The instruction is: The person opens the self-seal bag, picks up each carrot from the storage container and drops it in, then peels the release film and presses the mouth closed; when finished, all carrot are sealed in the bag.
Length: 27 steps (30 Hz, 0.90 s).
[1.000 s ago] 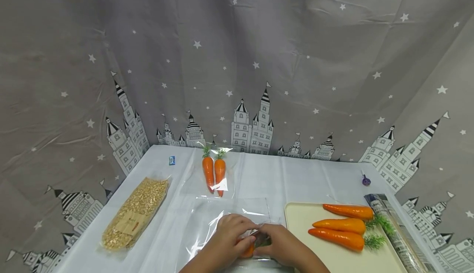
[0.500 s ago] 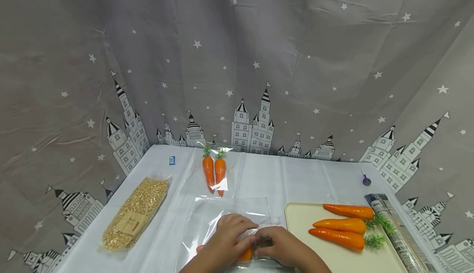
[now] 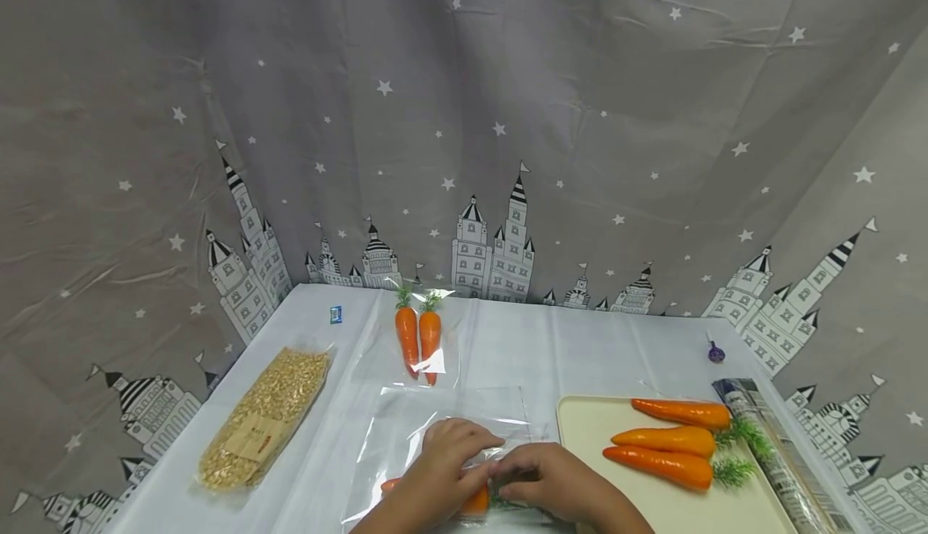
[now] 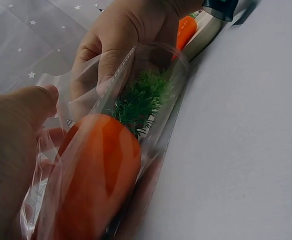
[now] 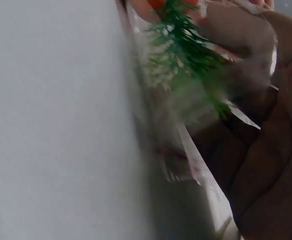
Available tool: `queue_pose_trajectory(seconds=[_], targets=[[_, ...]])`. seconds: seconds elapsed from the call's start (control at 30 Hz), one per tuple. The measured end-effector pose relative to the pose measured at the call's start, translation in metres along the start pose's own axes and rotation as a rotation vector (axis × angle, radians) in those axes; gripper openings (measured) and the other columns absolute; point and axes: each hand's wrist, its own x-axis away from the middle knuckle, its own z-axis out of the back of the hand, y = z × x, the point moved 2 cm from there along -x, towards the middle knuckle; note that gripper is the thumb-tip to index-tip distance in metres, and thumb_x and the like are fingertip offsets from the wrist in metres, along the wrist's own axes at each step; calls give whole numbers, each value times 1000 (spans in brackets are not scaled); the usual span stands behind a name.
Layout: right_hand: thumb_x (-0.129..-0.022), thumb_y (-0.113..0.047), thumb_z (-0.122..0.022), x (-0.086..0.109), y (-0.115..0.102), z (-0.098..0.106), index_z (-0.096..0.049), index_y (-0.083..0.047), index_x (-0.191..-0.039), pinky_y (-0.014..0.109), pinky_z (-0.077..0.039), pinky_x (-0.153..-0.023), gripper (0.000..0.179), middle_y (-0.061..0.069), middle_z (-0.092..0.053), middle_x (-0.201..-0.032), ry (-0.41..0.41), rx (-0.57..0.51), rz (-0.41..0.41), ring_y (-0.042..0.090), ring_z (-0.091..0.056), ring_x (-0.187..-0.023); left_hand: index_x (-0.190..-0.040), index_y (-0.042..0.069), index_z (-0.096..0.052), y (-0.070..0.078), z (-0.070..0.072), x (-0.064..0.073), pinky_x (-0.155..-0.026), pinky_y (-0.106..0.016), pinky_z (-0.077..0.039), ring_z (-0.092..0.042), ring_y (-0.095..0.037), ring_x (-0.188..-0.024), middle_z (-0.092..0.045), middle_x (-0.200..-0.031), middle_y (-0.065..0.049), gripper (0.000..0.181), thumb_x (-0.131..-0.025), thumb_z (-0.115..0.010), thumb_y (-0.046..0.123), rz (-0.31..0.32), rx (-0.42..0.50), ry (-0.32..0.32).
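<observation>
A clear plastic bag [image 4: 158, 55] lies at the front of the table with an orange carrot [image 4: 98, 165] in it. The carrot's green leafy top [image 4: 143, 97] is at the bag's mouth. My left hand [image 3: 449, 465] holds the bag near its open edge, thumb on the near side and fingers behind the film. At the mouth, my right hand [image 3: 554, 482] has its curled fingers on the bag's edge beside the leaves [image 5: 186, 55]. In the head view both hands cover much of the carrot; its tip [image 3: 390, 485] shows left of the left wrist.
On the right, a cream tray [image 3: 580, 437] bears three carrots [image 3: 663, 440]. Rolled packaging [image 3: 779, 453] lies beyond it, near a small purple item [image 3: 715, 352]. Two bagged carrots [image 3: 418, 337] lie at the back. Left are a bag of grain [image 3: 268, 417] and a small blue packet [image 3: 336, 314].
The carrot has slid left, deeper into the bag, and its tip now shows past the left wrist. My right hand has shifted slightly left; the left hand has hardly moved.
</observation>
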Motion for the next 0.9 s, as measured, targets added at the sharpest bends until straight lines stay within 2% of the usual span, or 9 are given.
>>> queue_pose_trajectory(seconds=[0.17,0.27,0.37,0.6,0.9], targets=[[-96,-27,-76,5,-1,9,-78,-25,-115,31,-59,-94,19,-9,-76,-114,53,-6,-111,5,-69,-103,-124,31,-72,1,1,0,-104,-49,-42,-58,-5,-119,-65,-120,24,27,-98,-74,32,14,11,-14],[-98,-27,-75,10,1,16,-77,-22,-117,40,-60,-95,20,-6,-76,-116,86,-13,-144,10,-70,-105,-124,31,-73,1,1,0,-103,-47,-41,-58,-6,-118,-66,-119,23,26,-98,-73,32,13,10,-11],[-98,-27,-74,15,3,23,-76,-18,-119,43,-60,-94,22,-3,-76,-117,125,-13,-163,14,-71,-106,-123,29,-73,1,1,-1,-101,-45,-41,-58,-6,-116,-66,-118,22,25,-98,-72,32,3,3,-1],[-98,-26,-74,29,7,38,-75,-14,-119,40,-61,-92,24,-1,-76,-116,201,18,-186,13,-71,-104,-122,28,-74,2,0,-1,-101,-45,-42,-59,-6,-115,-66,-117,22,24,-98,-73,31,9,-6,-9],[-96,-23,-77,51,10,56,-75,-10,-119,39,-61,-91,26,4,-76,-117,292,9,-247,20,-71,-105,-123,29,-73,2,2,-1,-102,-44,-41,-58,-4,-117,-66,-118,24,25,-99,-72,35,6,6,-11]])
